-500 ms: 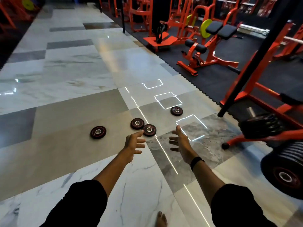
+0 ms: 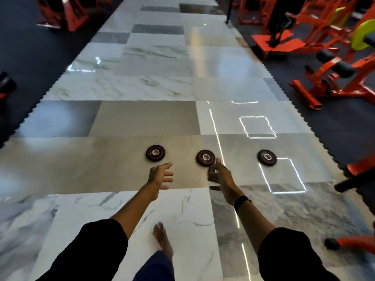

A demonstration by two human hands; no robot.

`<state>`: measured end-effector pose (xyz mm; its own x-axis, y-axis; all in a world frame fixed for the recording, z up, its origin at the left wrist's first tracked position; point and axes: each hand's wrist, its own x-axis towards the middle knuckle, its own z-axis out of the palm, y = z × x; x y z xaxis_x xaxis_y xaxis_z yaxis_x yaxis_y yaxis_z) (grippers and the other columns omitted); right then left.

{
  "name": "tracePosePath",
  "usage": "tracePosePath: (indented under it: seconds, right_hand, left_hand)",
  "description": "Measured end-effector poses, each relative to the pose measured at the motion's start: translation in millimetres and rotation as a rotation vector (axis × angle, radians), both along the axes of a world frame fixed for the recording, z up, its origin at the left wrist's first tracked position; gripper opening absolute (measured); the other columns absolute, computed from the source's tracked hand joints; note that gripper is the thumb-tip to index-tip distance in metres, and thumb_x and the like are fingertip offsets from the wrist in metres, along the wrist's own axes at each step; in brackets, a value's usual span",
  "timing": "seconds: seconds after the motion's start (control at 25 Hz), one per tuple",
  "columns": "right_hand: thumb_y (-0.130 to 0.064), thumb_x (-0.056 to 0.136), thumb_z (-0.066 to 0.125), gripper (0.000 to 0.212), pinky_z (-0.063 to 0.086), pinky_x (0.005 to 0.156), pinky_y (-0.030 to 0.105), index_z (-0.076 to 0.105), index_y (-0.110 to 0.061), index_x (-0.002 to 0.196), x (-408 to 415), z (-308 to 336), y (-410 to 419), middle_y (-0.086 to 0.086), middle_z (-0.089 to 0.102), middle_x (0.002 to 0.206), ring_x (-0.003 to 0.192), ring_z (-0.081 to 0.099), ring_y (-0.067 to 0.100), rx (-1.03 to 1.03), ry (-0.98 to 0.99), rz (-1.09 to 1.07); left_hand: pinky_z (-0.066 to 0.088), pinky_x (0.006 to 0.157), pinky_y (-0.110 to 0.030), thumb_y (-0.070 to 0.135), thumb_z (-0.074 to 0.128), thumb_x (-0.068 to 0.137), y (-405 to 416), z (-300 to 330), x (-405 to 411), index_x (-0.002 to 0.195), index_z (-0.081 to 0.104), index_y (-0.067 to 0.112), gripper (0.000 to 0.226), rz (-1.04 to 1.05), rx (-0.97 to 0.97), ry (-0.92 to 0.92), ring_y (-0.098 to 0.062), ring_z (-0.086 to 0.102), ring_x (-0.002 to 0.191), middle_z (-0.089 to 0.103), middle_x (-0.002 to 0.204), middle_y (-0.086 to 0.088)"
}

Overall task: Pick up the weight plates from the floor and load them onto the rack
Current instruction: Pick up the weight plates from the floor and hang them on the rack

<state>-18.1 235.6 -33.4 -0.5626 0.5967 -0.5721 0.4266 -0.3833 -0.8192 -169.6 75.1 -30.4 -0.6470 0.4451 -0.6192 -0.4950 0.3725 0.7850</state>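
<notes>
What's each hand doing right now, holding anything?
Left hand: open, fingers spread, holding nothing.
Right hand: open, holding nothing, reaching over a partly hidden weight plate.

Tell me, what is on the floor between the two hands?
Nothing; the head view shows only bare tile floor between the left hand and right hand.

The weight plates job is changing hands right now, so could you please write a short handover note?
Left hand: open, holding nothing, reaching forward.
Right hand: open, empty, stretched toward the plates.
Left plate, middle plate and right plate lie flat on the tiled floor; a fourth plate is mostly hidden behind the right hand.
Done: nothing picked up yet.
Left: lift every plate and load it onto the rack, which is not clearly in view.
</notes>
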Motion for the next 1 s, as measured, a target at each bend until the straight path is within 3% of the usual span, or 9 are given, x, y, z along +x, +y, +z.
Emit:
tracePosePath:
  seconds: [0.12,0.2,0.48,0.8,0.92,1.0]
  right_hand:
    - [-0.062,0.097,0.035,0.052,0.049,0.099,0.051,0.057,-0.02,0.117,-73,-6,24,0.013,0.061,0.122,0.111,0.06,0.027,-0.003,-0.005,0.071]
    - [-0.062,0.097,0.035,0.057,0.046,0.102,0.053,0.056,-0.017,0.124,-126,-10,41,0.013,0.059,0.125,0.115,0.059,0.029,-0.009,-0.03,0.126]
    - [-0.063,0.096,0.035,0.058,0.049,0.098,0.05,0.055,-0.018,0.126,-288,-22,81,0.013,0.059,0.125,0.112,0.059,0.028,0.011,-0.116,0.285]
    - [-0.063,0.097,0.033,0.062,0.048,0.098,0.05,0.055,-0.015,0.129,-399,-54,136,0.015,0.058,0.128,0.115,0.058,0.029,-0.014,-0.153,0.379]
    - [-0.061,0.098,0.032,0.065,0.047,0.097,0.048,0.051,-0.011,0.135,-441,-85,168,0.016,0.056,0.131,0.118,0.056,0.03,-0.048,-0.171,0.404]
    - [-0.061,0.098,0.032,0.065,0.047,0.096,0.047,0.051,-0.011,0.136,-465,-109,187,0.016,0.056,0.132,0.119,0.055,0.03,-0.094,-0.202,0.415]
  left_hand:
    - [0.05,0.088,-0.046,0.038,0.062,0.092,12,-14,-70,0.109,0.063,0.012,0.031,0.096,0.009,0.015,-0.034,0.065,0.096,0.068,0.111,-0.017]
    - [0.05,0.084,-0.045,0.038,0.062,0.092,22,-23,-120,0.11,0.063,0.011,0.033,0.155,-0.011,0.001,-0.033,0.066,0.093,0.067,0.11,-0.017]
    - [0.048,0.084,-0.045,0.036,0.06,0.094,50,-33,-257,0.11,0.061,0.012,0.029,0.284,-0.024,-0.059,-0.034,0.064,0.095,0.066,0.106,-0.017]
    - [0.05,0.086,-0.045,0.038,0.059,0.093,110,-56,-353,0.114,0.062,0.013,0.032,0.315,-0.045,-0.102,-0.03,0.066,0.09,0.068,0.101,-0.012]
    - [0.049,0.092,-0.048,0.037,0.06,0.094,145,-85,-390,0.111,0.063,0.015,0.029,0.331,-0.083,-0.102,-0.031,0.065,0.092,0.068,0.102,-0.012]
    - [0.049,0.087,-0.044,0.037,0.06,0.093,167,-106,-406,0.107,0.063,0.016,0.026,0.342,-0.132,-0.128,-0.031,0.066,0.093,0.069,0.105,-0.014]
